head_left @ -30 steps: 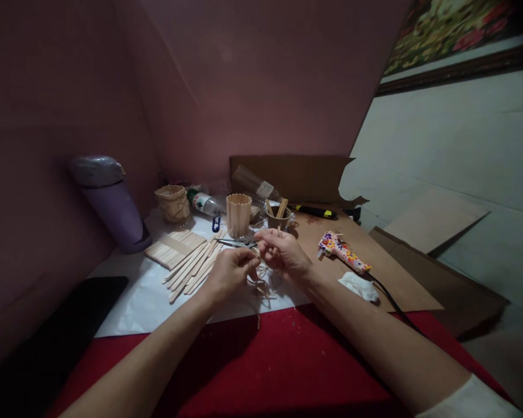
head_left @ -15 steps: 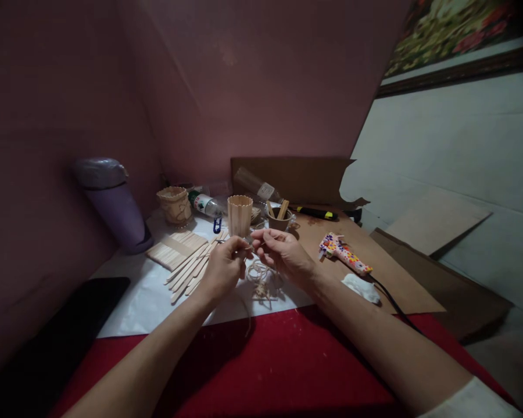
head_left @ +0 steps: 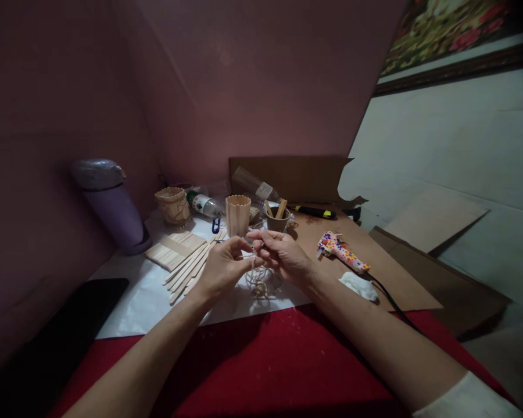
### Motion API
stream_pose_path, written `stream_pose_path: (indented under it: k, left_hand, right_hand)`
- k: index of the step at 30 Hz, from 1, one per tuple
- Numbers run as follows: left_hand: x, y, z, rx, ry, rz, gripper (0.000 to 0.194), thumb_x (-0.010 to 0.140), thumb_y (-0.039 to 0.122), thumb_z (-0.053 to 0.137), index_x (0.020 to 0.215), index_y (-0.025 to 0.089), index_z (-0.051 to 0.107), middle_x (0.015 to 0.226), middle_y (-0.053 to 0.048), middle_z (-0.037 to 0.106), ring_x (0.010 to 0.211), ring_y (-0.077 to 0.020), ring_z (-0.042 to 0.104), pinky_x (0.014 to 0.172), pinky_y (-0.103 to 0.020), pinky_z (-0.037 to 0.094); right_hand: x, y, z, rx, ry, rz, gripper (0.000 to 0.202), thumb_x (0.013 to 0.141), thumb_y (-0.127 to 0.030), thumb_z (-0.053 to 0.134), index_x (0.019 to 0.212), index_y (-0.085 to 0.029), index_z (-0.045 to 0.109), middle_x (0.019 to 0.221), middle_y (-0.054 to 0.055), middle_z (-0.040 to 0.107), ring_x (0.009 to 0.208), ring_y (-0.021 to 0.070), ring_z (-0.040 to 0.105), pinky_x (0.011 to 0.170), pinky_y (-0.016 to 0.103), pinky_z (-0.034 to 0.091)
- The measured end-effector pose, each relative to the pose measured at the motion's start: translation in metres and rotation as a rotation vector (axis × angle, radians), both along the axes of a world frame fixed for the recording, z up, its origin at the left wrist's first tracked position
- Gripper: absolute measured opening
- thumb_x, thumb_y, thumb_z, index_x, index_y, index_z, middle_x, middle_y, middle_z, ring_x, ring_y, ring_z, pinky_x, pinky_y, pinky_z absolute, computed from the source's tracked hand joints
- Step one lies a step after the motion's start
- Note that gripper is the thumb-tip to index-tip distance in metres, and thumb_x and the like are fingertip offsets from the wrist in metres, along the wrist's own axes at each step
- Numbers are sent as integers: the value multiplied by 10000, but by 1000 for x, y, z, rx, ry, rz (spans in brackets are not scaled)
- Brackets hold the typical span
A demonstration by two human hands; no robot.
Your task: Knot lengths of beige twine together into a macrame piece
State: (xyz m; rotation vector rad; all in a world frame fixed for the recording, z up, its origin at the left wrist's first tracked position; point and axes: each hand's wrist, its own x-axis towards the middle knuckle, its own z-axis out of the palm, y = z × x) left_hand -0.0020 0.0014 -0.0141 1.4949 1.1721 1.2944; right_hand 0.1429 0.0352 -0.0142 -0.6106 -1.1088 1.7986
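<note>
In the middle of the head view, my left hand [head_left: 224,266] and my right hand [head_left: 286,253] meet fingertip to fingertip over the table. Thin twine [head_left: 256,264] runs between them. The thumb and fingers of my right hand pinch it. My left hand is curled at the same strand, its thumb stretched towards the right fingertips; some of its fingers are hidden. A loose tangle of twine [head_left: 261,287] lies on the white sheet just below. Behind my hands stands a cup made of wooden sticks [head_left: 237,217]. Loose craft sticks [head_left: 187,273] lie left of my left hand.
At right are a flower-patterned glue gun [head_left: 343,253], a white crumpled wad [head_left: 358,285] and a utility knife [head_left: 314,212]. A small pot [head_left: 278,222], plastic bottle [head_left: 204,204], decorated cup [head_left: 173,207] and bundled sticks [head_left: 174,251] stand or lie behind. A purple tumbler [head_left: 115,212] is far left.
My left thumb has stretched out towards my right fingertips. The right hand has shifted slightly left, still pinching the twine. The hanging twine end at the red cloth no longer shows.
</note>
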Motion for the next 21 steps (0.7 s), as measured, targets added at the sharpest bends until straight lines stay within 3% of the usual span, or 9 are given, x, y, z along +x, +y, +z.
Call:
stream_pose_path:
  k: [2, 4, 8, 11, 13, 15, 19, 21]
  left_hand:
    - [-2, -1, 1, 34, 41, 17, 266, 633, 391, 723, 673, 145, 631, 523, 15, 562, 476, -88, 471, 442, -202, 312]
    - [-5, 0, 3, -40, -26, 33, 323, 721, 448, 629, 626, 140, 611, 425, 40, 461, 392, -64, 365, 391, -199, 237]
    - [-16, 5, 5, -474, -377, 58, 427, 844, 492, 402, 664, 148, 578, 297, 98, 202, 287, -60, 108, 337, -205, 87]
    - [-22, 10, 4, -617, -497, 100, 461, 885, 475, 300, 707, 143, 564, 297, 92, 228, 272, -70, 129, 338, -197, 128]
    - [-22, 12, 3, -569, -420, 162, 422, 870, 478, 345, 702, 147, 546, 343, 51, 371, 290, -84, 269, 365, -205, 218]
    - [-19, 11, 2, -416, -184, 232, 384, 815, 502, 454, 661, 159, 532, 434, 0, 492, 375, -115, 412, 425, -229, 289]
    - [-15, 2, 5, 12, 525, 445, 409, 756, 503, 544, 500, 188, 500, 480, -23, 478, 521, -162, 467, 506, -266, 265]
    - [-13, -2, 8, 160, 647, 531, 368, 764, 461, 551, 518, 188, 538, 529, -31, 505, 576, -169, 477, 526, -272, 265]
  right_hand:
    - [-1, -1, -1, 1, -28, 21, 221, 758, -326, 666, 874, -137, 671, 657, -7, 535, 455, 31, 340, 369, 158, 204]
    - [-2, -1, -2, 22, -22, 37, 226, 751, -329, 668, 871, -137, 676, 681, 6, 551, 460, 34, 343, 369, 162, 184]
    - [-2, 1, -3, 44, -1, -16, 210, 762, -325, 655, 874, -151, 692, 816, 54, 600, 514, 52, 397, 366, 171, 169]
    - [1, 4, -3, 31, 24, -22, 233, 782, -359, 630, 852, -147, 697, 829, 72, 608, 529, 60, 413, 363, 174, 157]
    - [3, 5, -2, 32, 31, -20, 265, 792, -386, 613, 838, -138, 695, 813, 79, 612, 511, 58, 404, 360, 176, 148]
    - [3, 5, -1, 39, 18, -29, 269, 792, -385, 608, 830, -132, 690, 792, 79, 616, 498, 58, 403, 359, 178, 149]
    - [2, 4, -1, 57, -17, -59, 282, 806, -396, 579, 830, -132, 675, 770, 71, 616, 480, 57, 407, 354, 185, 155]
    - [1, 3, -1, 74, -27, -59, 288, 814, -401, 565, 830, -133, 670, 760, 68, 615, 465, 54, 403, 350, 187, 152]
